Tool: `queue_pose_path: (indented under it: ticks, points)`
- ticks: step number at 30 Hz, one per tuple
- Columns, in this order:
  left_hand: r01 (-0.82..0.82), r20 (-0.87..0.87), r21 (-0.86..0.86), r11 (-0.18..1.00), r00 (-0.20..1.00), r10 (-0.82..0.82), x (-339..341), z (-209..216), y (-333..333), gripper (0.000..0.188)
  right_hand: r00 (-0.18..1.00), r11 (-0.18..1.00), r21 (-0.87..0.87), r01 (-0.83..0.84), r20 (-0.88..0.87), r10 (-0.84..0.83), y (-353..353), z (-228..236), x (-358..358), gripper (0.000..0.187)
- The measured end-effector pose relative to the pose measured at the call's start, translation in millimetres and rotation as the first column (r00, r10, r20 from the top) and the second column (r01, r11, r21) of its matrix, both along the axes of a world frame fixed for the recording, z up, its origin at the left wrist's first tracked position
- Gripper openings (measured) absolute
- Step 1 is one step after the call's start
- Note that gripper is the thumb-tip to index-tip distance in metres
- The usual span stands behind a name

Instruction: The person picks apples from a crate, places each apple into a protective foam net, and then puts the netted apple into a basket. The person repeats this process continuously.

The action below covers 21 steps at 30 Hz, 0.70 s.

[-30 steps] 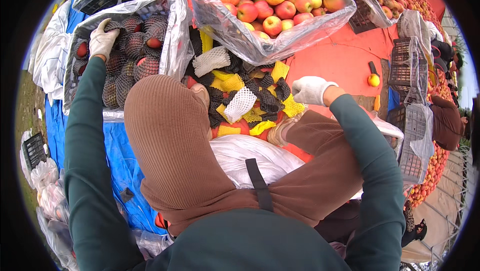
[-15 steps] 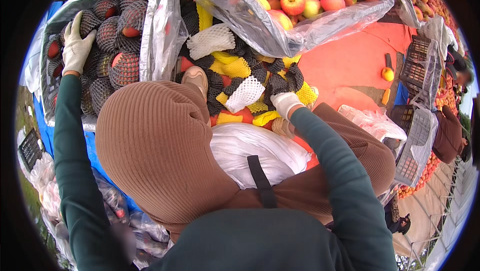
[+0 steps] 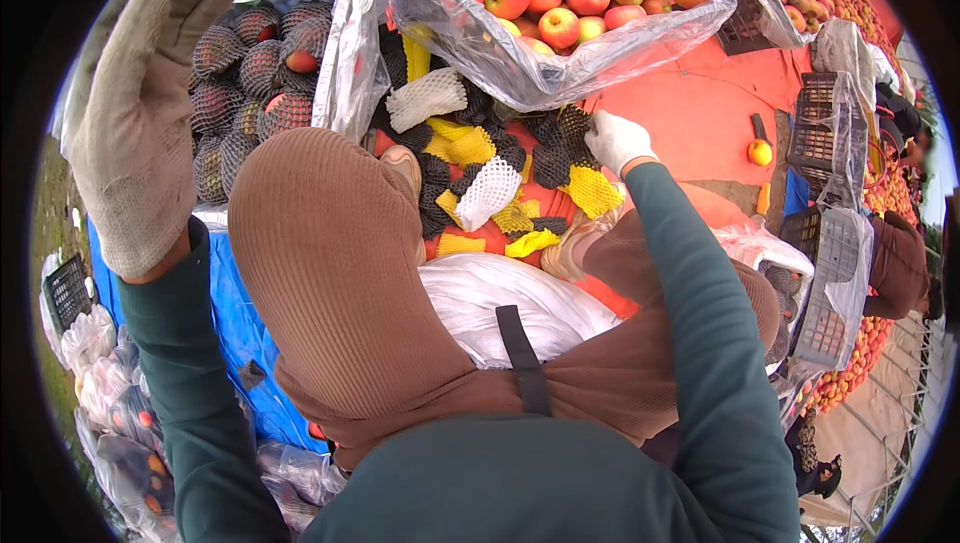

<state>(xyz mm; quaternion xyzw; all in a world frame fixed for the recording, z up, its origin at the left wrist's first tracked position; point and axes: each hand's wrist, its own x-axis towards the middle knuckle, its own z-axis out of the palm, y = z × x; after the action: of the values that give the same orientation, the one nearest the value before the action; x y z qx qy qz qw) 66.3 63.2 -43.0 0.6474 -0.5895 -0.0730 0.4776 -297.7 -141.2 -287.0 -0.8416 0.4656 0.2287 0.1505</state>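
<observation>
My left hand (image 3: 145, 133), in a white knit glove with a bare fingertip showing, is raised close to the camera, fingers stretched out and holding nothing. Behind it stands a plastic-lined crate of apples in dark foam nets (image 3: 262, 68). My right hand (image 3: 620, 141), gloved too, is closed at the pile between my feet, gripping a black foam net (image 3: 573, 128). Yellow foam nets (image 3: 590, 191) and white foam nets (image 3: 490, 191) lie around it on the red sheet. The fingers' undersides are hidden.
A lined crate of bare apples (image 3: 560, 28) stands ahead. At the right are a black crate (image 3: 826, 123), a knife (image 3: 759, 128) beside a lone apple (image 3: 760, 153), and other people. Bagged fruit (image 3: 140, 453) lies at the lower left, beside a blue tarp (image 3: 250, 343).
My left hand has lifted off the netted apples and come up close to the camera. My right hand has moved right and forward, closing on a black foam net.
</observation>
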Motion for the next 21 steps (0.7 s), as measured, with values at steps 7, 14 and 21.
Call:
queue_pose_path:
  ticks: [7, 14, 21]
  points:
    - [0.709, -0.724, -0.081, 0.701, 0.441, -0.530, -173.6, 25.5, -70.4, 0.029, 0.981, 0.888, 0.451, 0.085, -0.192, 0.003, 45.0, -22.0, -12.3, 0.026]
    - [0.546, -0.993, -0.023, 0.838, 0.086, -0.083, -180.4, -19.8, -91.0, 0.028, 0.907, 0.891, 0.191, -0.412, -0.008, 0.421, 112.0, -111.5, -49.6, 0.018]
    - [0.721, -0.980, 0.135, 0.680, 0.197, -0.015, -188.7, -21.3, -110.6, 0.022, 0.775, 0.760, 0.363, -0.539, -0.141, 0.617, 85.6, -116.1, -51.7, 0.020]
